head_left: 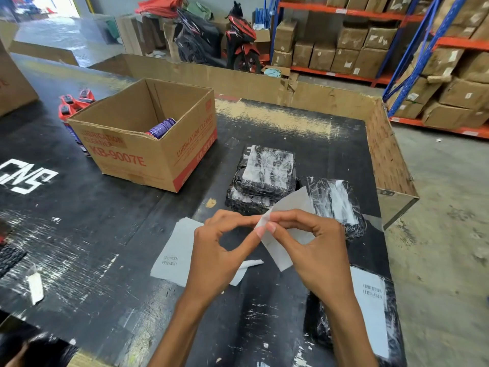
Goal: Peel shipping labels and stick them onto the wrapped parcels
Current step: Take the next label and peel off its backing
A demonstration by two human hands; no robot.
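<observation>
Left hand (pixel 215 254) and right hand (pixel 317 251) both pinching label (pixel 289 205) at corner. Thin, floppy, featherlight; probably tears, curls. Hold by edges.

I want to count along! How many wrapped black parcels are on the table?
4. A top parcel lies on a bottom parcel in the middle, a third parcel right of them behind the held shipping label, a near parcel at lower right. Others may be hidden.
</observation>
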